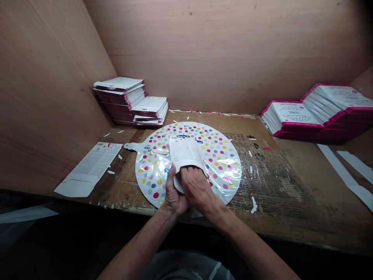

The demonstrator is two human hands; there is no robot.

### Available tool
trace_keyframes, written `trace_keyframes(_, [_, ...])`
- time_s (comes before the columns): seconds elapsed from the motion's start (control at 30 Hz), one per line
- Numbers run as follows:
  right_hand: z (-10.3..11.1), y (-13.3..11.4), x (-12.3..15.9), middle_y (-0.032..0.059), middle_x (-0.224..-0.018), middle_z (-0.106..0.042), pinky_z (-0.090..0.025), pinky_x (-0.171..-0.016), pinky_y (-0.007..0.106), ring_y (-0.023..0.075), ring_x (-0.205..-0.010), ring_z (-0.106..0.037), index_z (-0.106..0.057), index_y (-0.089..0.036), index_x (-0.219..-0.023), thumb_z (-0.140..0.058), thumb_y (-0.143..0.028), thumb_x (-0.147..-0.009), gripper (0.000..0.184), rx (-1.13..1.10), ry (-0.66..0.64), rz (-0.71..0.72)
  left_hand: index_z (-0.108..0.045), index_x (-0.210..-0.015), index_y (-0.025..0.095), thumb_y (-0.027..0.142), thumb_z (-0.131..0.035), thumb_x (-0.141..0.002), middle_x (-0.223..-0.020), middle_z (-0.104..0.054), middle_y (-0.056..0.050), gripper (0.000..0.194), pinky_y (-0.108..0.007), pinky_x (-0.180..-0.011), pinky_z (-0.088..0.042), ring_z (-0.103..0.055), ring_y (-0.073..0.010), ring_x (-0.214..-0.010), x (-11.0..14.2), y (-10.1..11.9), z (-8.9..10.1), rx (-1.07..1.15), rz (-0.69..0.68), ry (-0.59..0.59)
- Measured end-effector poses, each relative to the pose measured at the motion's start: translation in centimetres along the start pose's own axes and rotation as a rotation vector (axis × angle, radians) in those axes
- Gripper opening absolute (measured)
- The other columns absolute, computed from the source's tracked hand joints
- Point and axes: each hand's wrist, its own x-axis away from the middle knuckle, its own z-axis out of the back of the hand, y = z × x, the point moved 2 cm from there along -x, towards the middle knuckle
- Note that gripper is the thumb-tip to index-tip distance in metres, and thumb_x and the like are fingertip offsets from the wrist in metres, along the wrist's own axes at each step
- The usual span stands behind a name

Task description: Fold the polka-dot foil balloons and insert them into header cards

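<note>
Gripping a folded white printed paper card [185,153] between them, the person's left hand [173,190] and right hand [198,188] are positioned directly over a round, clear-and-silver foil balloon [223,171] printed with multicoloured dots. This balloon serves as the reference point for all positions below. Both hands are closed narrowly on the card and touch each other. The left hand clasps the lower part of the card from the left side. The right hand lies across the card's lower edge with its fingers bent; whether they pass inside the fold cannot be determined from this view.

The card is tilted up from the balloon, with its printed face showing, and overlaps the balloon's centre. The balloon lies flat on a worn, brown cardboard-covered workbench [271,182]. Its narrow white neck tab [134,147], which carries a barcode label, points left.

Left of the balloon lies a flat, unfolded white paper card [93,167] with grey printed text and a die-cut flap. Behind and left of the balloon, two offset stacks of white cards with dark-red edges [128,99] stand against a light-brown plywood wall [227,50]. Well right of the balloon are stacks of white cards with magenta edges [317,111], and long white paper strips [346,175] lie below them. Small white paper scraps [253,204] are scattered around the balloon.
</note>
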Motion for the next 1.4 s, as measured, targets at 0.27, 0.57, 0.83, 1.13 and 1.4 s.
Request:
trace_keyframes(0.27, [3.4, 0.8, 8.0, 0.0179, -0.119, -0.068, -0.053, -0.098, 0.039, 0.0256, -0.113, -0.063, -0.062, -0.005, -0.119, -0.044, -0.007, -0.095, 0.03, -0.077, -0.057, 0.245, -0.07, -0.076, 0.017, 0.056, -0.048, -0.09, -0.082, -0.073, -0.012, 0.047, -0.04, -0.081, -0.051, -0.068, -0.0299, -0.091, -0.7, 6.4, 2.9, -1.793, -0.314, 0.284])
trace_keyframes(0.57, [6.2, 5.1, 7.9, 0.0067, -0.094, -0.07, -0.048, -0.08, 0.035, 0.0203, -0.085, -0.062, -0.067, -0.018, -0.103, -0.055, -0.019, -0.096, 0.014, 0.062, -0.023, 0.105, -0.058, -0.128, 0.017, 0.033, -0.037, -0.102, -0.138, -0.058, -0.012, 0.037, -0.047, -0.108, -0.04, -0.048, -0.0286, -0.132, -3.5, -0.6, -0.2, -1.93, -0.849, -0.539])
trace_keyframes(0.83, [4.8, 5.5, 7.7, 0.006, -0.09, -0.069, -0.042, -0.08, 0.036, 0.0202, -0.084, -0.057, -0.067, -0.016, -0.097, -0.053, -0.022, -0.098, 0.015, 0.138, -0.142, 0.194, -0.042, -0.145, 0.009, 0.037, -0.035, -0.103, -0.153, -0.042, -0.016, 0.051, -0.05, -0.118, -0.027, -0.03, -0.0326, -0.146, -2.4, -2.0, 1.0, -2.035, -0.781, -0.511])
trace_keyframes(1.13, [4.3, 5.8, 7.9, 0.0072, -0.087, -0.067, -0.04, -0.074, 0.033, 0.0197, -0.081, -0.055, -0.066, -0.014, -0.093, -0.052, -0.018, -0.098, 0.015, 0.128, -0.111, 0.326, -0.04, -0.147, 0.013, 0.042, -0.035, -0.102, -0.156, -0.038, -0.013, 0.053, -0.047, -0.119, -0.026, -0.027, -0.0295, -0.148, -3.3, -1.2, 1.3, -2.018, -0.689, -0.638])
trace_keyframes(1.4, [3.6, 5.7, 6.9, 0.0065, -0.081, -0.064, -0.038, -0.074, 0.035, 0.0202, -0.076, -0.052, -0.064, -0.016, -0.085, -0.051, -0.025, -0.099, 0.021, 0.196, -0.214, 0.278, -0.039, -0.147, 0.016, 0.041, -0.036, -0.102, -0.157, -0.036, -0.013, 0.051, -0.046, -0.12, -0.024, -0.025, -0.0278, -0.149, -4.3, -1.1, 1.2, -1.985, -0.664, -0.724])
